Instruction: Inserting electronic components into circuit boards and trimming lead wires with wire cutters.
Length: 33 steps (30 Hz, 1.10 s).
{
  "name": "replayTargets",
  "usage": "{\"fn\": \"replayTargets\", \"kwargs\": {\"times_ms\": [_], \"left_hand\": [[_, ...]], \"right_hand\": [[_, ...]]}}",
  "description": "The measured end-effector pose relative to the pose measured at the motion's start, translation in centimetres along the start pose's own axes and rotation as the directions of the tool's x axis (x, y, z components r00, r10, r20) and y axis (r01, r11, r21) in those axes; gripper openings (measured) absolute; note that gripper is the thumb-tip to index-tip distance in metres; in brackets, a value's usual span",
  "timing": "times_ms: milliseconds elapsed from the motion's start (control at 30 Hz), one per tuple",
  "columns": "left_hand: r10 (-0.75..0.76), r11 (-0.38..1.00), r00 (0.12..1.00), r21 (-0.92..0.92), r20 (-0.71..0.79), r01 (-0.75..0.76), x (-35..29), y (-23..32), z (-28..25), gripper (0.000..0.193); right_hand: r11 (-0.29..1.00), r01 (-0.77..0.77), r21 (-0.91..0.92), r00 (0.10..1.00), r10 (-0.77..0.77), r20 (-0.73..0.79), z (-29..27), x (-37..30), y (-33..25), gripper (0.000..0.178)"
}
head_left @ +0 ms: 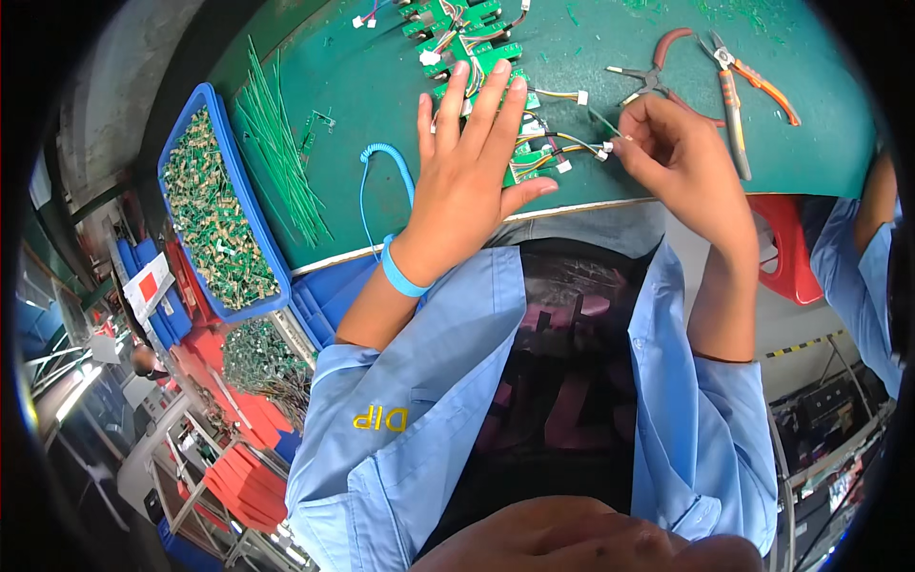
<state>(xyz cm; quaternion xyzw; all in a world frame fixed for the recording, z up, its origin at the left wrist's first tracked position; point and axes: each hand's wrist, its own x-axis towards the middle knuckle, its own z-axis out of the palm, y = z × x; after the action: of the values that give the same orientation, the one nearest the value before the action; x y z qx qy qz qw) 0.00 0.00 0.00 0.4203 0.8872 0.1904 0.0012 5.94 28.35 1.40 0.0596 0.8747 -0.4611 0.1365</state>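
Note:
My left hand [467, 157] lies flat, fingers stretched out, over a row of green circuit boards [527, 170] on the bench near its front edge. Its palm and fingers hide part of the boards. Bundles of thin coloured wires [562, 140] run out from the boards to small white connectors [564, 166]. To the right of the boards my right hand [681, 157] is closed in a pinch. A thin green strip [600, 121] sticks out from its fingertips, close to the connectors. The gripped end is hidden.
Red-handled pliers [651, 78] and orange-handled cutters [731, 100] lie at the right. Left are loose green strips [276, 148] and a blue bin [209, 95] of small board pieces. A blue coiled cord [365, 181] runs near my wristband. Another person's sleeve [853, 272] shows at far right.

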Motion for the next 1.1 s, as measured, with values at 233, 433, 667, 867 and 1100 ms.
{"fn": "replayTargets", "kwargs": {"times_ms": [233,433,667,867,1100], "left_hand": [[-0.015,0.999,0.997,0.044,0.077,0.012,0.9,0.2,-0.5,0.098],[-0.035,0.999,0.998,0.009,0.049,0.035,0.3,0.4,-0.2,0.096],[-0.005,0.999,0.999,-0.041,0.037,0.007,1.3,0.5,-0.4,0.095],[-0.064,0.995,0.998,-0.082,-0.023,0.062,1.0,0.6,-2.6,0.090],[-0.099,0.936,0.909,-0.348,-0.405,-0.053,3.0,-2.4,-6.6,0.072]], "right_hand": [[0.708,0.225,0.669,0.973,-0.199,-0.117,-4.6,3.7,-4.6,0.037],[0.954,0.259,0.152,0.942,-0.215,-0.259,-3.4,3.1,-3.5,0.048],[0.650,-0.169,-0.741,0.783,-0.368,-0.502,-7.2,-2.8,6.0,0.073],[0.832,-0.083,-0.549,0.911,-0.160,-0.381,-10.5,-3.2,6.4,0.072],[0.756,-0.169,-0.632,0.906,-0.133,-0.402,-10.7,0.4,-0.9,0.058]]}}
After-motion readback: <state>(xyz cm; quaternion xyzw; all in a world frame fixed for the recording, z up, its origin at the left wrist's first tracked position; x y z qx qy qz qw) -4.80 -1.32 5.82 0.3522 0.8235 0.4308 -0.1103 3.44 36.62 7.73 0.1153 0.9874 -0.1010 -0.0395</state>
